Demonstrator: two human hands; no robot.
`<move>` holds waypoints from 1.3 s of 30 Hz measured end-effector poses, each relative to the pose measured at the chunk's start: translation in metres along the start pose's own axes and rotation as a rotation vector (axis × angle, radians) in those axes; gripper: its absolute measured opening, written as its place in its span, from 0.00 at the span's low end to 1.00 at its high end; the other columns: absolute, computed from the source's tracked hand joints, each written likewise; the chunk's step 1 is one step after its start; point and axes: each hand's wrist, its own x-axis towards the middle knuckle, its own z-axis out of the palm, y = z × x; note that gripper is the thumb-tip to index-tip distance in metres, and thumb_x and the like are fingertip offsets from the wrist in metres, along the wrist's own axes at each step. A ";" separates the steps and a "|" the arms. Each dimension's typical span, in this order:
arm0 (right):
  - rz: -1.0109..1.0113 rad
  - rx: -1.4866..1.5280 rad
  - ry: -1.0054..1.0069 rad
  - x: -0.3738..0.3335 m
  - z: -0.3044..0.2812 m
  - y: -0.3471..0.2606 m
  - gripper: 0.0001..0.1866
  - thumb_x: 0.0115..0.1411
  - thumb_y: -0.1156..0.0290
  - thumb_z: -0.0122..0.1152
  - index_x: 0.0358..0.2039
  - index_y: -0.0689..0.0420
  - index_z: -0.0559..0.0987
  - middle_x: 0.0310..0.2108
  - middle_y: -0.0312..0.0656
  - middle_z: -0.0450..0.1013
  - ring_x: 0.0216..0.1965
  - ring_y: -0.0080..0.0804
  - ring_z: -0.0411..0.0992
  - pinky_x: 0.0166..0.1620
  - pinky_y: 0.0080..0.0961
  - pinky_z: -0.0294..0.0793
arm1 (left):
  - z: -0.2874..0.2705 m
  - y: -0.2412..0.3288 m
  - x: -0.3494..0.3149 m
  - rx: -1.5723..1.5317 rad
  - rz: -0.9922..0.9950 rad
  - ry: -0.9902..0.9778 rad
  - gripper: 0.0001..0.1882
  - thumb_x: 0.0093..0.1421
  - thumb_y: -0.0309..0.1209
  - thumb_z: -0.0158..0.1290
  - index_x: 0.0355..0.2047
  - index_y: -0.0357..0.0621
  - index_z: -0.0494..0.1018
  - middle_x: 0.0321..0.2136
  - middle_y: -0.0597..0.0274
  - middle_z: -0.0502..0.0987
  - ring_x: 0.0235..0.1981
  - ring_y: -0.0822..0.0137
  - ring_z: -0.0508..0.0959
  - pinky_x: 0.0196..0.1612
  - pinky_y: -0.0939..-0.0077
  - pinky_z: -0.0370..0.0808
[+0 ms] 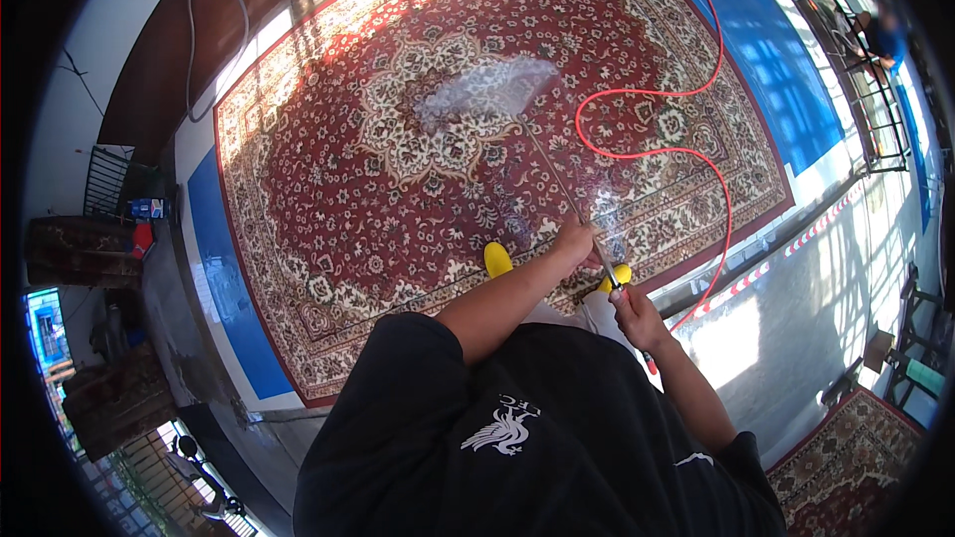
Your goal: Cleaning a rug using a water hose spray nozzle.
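Note:
A long metal spray lance point(553, 167) runs out from my two hands over a large red patterned carpet point(328, 159). A wide fan of water point(497, 88) leaves its tip and strikes the carpet's middle medallion. My left hand point(574, 245) is closed round the lance's tube. Closer to my body, my right hand point(637, 316) grips the lance's dark handle end. A red-tipped piece point(651, 363) shows just below the right hand. The carpet looks wet near my yellow boots point(498, 259).
A red hose point(637, 152) snakes across the carpet's right side. Blue floor point(781, 70) borders the carpet. A grey hose point(247, 15) hangs at the far left. Another person point(883, 40) is beyond a metal frame at the far right. A second carpet point(846, 462) lies at the lower right.

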 end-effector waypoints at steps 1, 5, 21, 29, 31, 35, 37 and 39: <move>0.004 -0.021 -0.007 -0.001 0.011 -0.007 0.28 0.62 0.46 0.41 0.29 0.64 0.68 0.18 0.47 0.66 0.23 0.37 0.67 0.30 0.33 0.65 | -0.012 0.000 -0.003 0.041 0.031 0.014 0.12 0.64 0.36 0.36 0.46 0.48 0.55 0.23 0.52 0.74 0.17 0.60 0.76 0.20 0.67 0.78; 0.075 -0.155 -0.013 -0.013 0.044 -0.026 0.29 0.61 0.45 0.41 0.30 0.65 0.69 0.21 0.50 0.68 0.26 0.41 0.69 0.32 0.34 0.66 | -0.044 -0.038 -0.003 -0.028 -0.212 -0.071 0.16 0.62 0.37 0.33 0.38 0.37 0.63 0.22 0.52 0.73 0.18 0.61 0.76 0.21 0.67 0.78; 0.163 0.040 -0.072 0.024 0.081 -0.109 0.22 0.63 0.49 0.42 0.30 0.59 0.67 0.14 0.32 0.59 0.15 0.19 0.57 0.19 0.21 0.58 | -0.121 0.025 -0.036 -0.145 0.025 -0.041 0.16 0.64 0.39 0.34 0.43 0.41 0.61 0.25 0.51 0.74 0.18 0.61 0.76 0.21 0.68 0.77; -0.154 0.124 0.043 -0.014 0.119 -0.055 0.20 0.65 0.54 0.41 0.43 0.60 0.64 0.17 0.33 0.60 0.17 0.20 0.58 0.21 0.21 0.58 | -0.106 -0.009 -0.056 0.026 0.038 0.127 0.16 0.63 0.35 0.36 0.48 0.41 0.55 0.23 0.48 0.73 0.20 0.55 0.78 0.19 0.64 0.77; -0.028 -0.088 0.045 -0.040 0.126 -0.038 0.22 0.64 0.54 0.40 0.43 0.63 0.65 0.18 0.48 0.66 0.21 0.39 0.68 0.26 0.34 0.64 | -0.107 -0.055 -0.042 0.067 -0.118 -0.129 0.18 0.62 0.38 0.36 0.48 0.40 0.58 0.26 0.46 0.75 0.23 0.54 0.79 0.22 0.62 0.77; 0.130 -0.140 0.044 -0.096 0.134 -0.007 0.24 0.64 0.53 0.40 0.43 0.65 0.65 0.23 0.60 0.70 0.31 0.58 0.71 0.33 0.43 0.66 | -0.126 -0.130 -0.044 0.352 -0.337 -0.191 0.20 0.62 0.44 0.36 0.45 0.43 0.64 0.33 0.46 0.77 0.28 0.55 0.79 0.26 0.65 0.77; 0.162 -0.150 0.023 -0.116 0.133 0.006 0.24 0.63 0.53 0.41 0.38 0.67 0.66 0.25 0.61 0.70 0.33 0.61 0.70 0.35 0.45 0.67 | -0.151 -0.163 -0.051 0.363 -0.351 -0.171 0.21 0.62 0.44 0.38 0.49 0.43 0.64 0.32 0.49 0.77 0.27 0.57 0.79 0.27 0.65 0.76; 0.238 -0.181 -0.021 -0.127 0.131 0.011 0.23 0.63 0.53 0.42 0.34 0.66 0.67 0.27 0.61 0.71 0.35 0.61 0.70 0.37 0.45 0.67 | -0.176 -0.171 -0.071 0.314 -0.286 -0.065 0.22 0.62 0.41 0.39 0.53 0.44 0.62 0.30 0.51 0.77 0.25 0.59 0.79 0.26 0.66 0.76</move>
